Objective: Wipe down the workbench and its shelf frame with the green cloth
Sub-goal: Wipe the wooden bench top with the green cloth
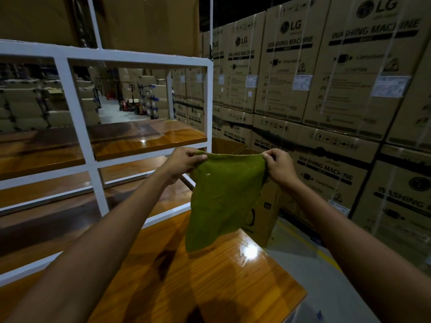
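Holding the green cloth up in the air, spread along its top edge: left hand pinches the upper left corner and right hand the upper right, fingers and thumbs curled onto the hem. Cloth hangs slack below both hands, top edge running left to right, lower tip drooping toward the far right part of the table; it does not appear to touch the glossy wood. Table lies below the cloth and nearer the person. White shelf frame stands left and beyond, its right upright just behind the left hand, so that hand is the nearer to the frame. Wooden shelf board sits inside the frame, about level with the hands. Stacked cardboard boxes wall off the right side past a strip of floor; an open box stands close behind the cloth. Judgement: cloth is being opened out or readied for a fold, no wiping contact yet. Next move likely calls for bringing it down onto the tabletop or left onto the frame. Uprights and crossbars would interrupt long strokes along the shelves.
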`<state>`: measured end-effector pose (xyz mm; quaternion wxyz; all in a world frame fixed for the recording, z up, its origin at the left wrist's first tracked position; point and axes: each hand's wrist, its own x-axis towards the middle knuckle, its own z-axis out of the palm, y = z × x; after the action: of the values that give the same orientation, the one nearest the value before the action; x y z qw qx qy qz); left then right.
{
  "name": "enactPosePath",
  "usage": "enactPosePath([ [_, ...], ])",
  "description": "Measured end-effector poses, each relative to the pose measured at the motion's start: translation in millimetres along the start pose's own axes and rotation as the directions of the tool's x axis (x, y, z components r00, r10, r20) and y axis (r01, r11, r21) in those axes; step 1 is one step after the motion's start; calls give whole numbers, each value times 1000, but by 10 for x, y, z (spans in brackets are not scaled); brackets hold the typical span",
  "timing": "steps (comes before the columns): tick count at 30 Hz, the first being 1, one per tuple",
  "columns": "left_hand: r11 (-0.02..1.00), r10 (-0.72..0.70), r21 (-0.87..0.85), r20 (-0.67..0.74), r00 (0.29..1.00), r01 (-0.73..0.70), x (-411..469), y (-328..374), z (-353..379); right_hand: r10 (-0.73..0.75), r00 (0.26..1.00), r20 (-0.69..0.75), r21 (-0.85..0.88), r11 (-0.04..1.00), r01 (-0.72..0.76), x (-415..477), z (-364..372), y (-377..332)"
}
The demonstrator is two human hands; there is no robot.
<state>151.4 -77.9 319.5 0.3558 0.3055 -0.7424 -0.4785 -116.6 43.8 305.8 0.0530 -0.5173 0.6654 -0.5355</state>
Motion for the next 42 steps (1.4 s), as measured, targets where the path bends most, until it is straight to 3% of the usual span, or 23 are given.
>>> enactPosePath([
  [9,990,-87,95,-146,985,101,63,-183,43,43,996,84,-99,995,-34,56,134,160],
  [13,982,-185,-67,-186,965,175,193,-332,88,124,989,84,-218,970,-103,182,299,299],
  [17,963,-244,-186,-284,927,197,376,-434,187,200,979,41,-212,959,-187,332,481,359],
  [22,987,-147,-127,-434,889,101,518,-531,202,225,974,38,-13,974,-225,530,623,393],
  [26,1000,-5,11,-500,866,12,336,-573,199,95,993,68,35,995,-97,431,619,418],
  [31,931,166,364,-376,912,-20,-463,-932,428,19,984,177,-19,1000,-16,-312,572,961],
  [34,894,12,437,-251,968,102,-1102,-1522,732,43,958,283,-137,991,-4,-1059,585,1492],
  [36,869,-63,484,-100,993,104,-1528,-1924,963,68,913,403,-237,971,33,-1565,589,1827],
  [39,805,-101,592,195,976,-35,-2042,-2249,1274,106,853,510,-353,931,95,-2115,531,2123],
  [42,701,-103,673,423,900,-236,-2162,-2298,1362,79,818,570,-429,877,215,-2377,447,2111],
])
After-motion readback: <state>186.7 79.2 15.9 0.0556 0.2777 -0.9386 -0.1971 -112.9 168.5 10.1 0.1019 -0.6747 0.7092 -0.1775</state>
